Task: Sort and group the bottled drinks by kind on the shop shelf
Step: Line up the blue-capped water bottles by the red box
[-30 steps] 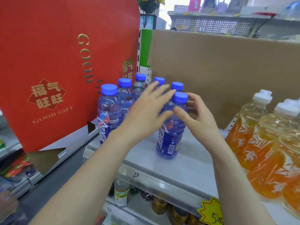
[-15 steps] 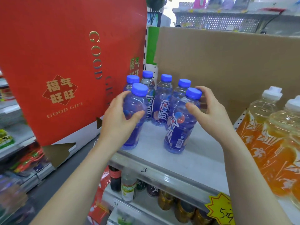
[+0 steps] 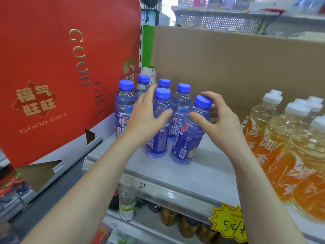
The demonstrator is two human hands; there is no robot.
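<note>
Several blue-capped bottles of purple-blue sports drink (image 3: 125, 106) stand grouped at the left of the grey shelf (image 3: 202, 175). My left hand (image 3: 146, 118) lies against the front middle bottle (image 3: 161, 136), fingers straight along its left side and thumb across its front. My right hand (image 3: 219, 117) grips the front right bottle (image 3: 186, 141) near its cap, fingers curled behind the neck and thumb on the front. That bottle leans slightly to the right at the top and stands beside the others.
Large orange drink bottles with white caps (image 3: 270, 134) fill the shelf's right side. A red gift box (image 3: 52, 67) stands at the left and a cardboard sheet (image 3: 237, 64) behind. Below are gold cans (image 3: 186, 225), a small bottle (image 3: 127, 206) and a yellow price tag (image 3: 226, 223).
My left hand has brought its bottle right, beside the right-hand bottle, and its fingers have straightened. My right hand keeps hold of the front right bottle, now close against the group.
</note>
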